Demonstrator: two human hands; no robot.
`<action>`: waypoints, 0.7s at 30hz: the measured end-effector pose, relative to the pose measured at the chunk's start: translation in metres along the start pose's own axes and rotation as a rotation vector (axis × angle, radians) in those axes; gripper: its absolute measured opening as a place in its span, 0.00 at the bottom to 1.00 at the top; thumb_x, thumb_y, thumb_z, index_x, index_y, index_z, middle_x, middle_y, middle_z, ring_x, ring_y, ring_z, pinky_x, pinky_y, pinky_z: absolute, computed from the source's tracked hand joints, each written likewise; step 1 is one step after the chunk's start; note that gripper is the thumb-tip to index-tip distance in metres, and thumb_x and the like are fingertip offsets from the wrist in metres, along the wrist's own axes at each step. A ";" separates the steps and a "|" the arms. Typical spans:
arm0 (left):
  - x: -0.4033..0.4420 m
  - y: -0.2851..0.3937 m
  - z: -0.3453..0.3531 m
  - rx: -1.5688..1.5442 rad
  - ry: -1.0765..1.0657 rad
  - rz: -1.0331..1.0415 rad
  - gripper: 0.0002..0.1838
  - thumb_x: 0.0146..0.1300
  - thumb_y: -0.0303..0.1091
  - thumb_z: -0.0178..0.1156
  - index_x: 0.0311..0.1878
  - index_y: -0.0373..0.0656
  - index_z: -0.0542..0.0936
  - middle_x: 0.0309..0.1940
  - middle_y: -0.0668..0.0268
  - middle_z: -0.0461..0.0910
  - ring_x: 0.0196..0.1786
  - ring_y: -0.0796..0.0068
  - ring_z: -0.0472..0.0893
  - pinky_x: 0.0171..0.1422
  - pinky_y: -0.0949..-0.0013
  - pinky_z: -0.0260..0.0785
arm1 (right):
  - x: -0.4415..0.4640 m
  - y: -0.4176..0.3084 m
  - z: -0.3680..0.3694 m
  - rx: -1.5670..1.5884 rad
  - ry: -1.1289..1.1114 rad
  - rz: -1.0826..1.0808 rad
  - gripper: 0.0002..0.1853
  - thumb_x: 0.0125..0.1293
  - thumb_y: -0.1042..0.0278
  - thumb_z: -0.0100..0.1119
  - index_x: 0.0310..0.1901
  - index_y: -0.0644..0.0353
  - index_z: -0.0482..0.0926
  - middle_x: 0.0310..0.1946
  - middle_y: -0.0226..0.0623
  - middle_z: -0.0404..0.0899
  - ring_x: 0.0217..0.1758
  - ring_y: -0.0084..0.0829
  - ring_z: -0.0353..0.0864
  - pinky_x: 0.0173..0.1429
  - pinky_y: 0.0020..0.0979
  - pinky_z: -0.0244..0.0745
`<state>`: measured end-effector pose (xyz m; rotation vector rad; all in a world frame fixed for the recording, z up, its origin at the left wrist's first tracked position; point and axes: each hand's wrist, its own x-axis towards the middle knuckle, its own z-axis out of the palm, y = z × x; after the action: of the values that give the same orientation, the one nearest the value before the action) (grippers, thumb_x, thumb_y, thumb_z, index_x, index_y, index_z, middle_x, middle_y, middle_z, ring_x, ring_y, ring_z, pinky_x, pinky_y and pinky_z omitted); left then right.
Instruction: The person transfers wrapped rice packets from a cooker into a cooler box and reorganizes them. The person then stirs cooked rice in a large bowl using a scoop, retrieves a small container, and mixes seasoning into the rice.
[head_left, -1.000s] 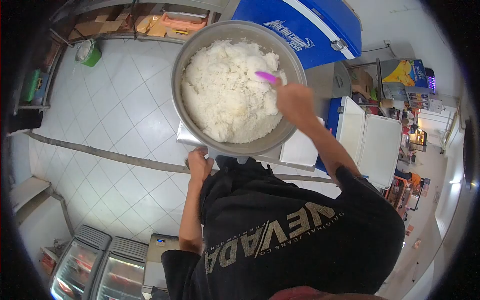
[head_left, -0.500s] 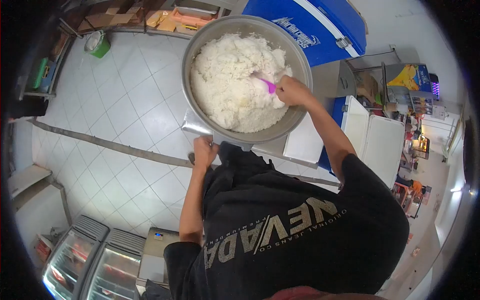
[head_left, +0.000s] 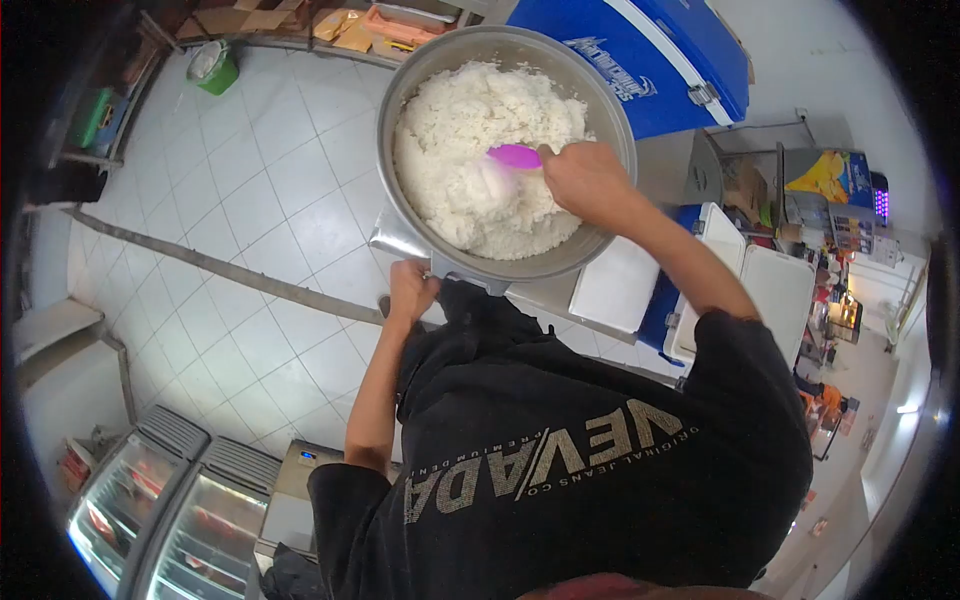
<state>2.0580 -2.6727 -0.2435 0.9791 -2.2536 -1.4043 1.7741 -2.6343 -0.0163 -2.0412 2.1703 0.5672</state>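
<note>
A large metal pot holds a heap of white, grainy food that looks like cooked rice. My right hand reaches over the pot's right side, closed around a purple rice paddle. The paddle lies over the middle of the heap, and a pale blurred patch of rice shows just below it. Beside the pot's near rim, my left hand is closed in a fist close to the pot's side handle. Whatever its fingers hold is hidden.
A blue cooler stands behind the pot, and an open white-lidded cooler is on the right. White tiled floor spreads leftward, with a green bucket farther off. Glass-fronted display fridges stand at lower left.
My right hand and the purple paddle have swung left and across the rice, showing more of the paddle's blade. The left hand stays by the pot's near rim. The view has shifted slightly.
</note>
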 end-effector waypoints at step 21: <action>-0.027 0.004 0.062 -1.071 0.210 -0.265 0.08 0.73 0.23 0.51 0.51 0.39 0.77 0.38 0.72 0.82 0.37 0.84 0.76 0.43 0.78 0.67 | 0.170 -0.051 0.014 -0.264 -0.177 -1.050 0.09 0.61 0.69 0.55 0.37 0.63 0.83 0.24 0.41 0.82 0.31 0.45 0.86 0.35 0.44 0.81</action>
<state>2.0396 -2.6117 -0.2674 0.9402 -0.9413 -2.1008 1.8058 -2.7904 -0.0951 -2.6995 0.7217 0.8158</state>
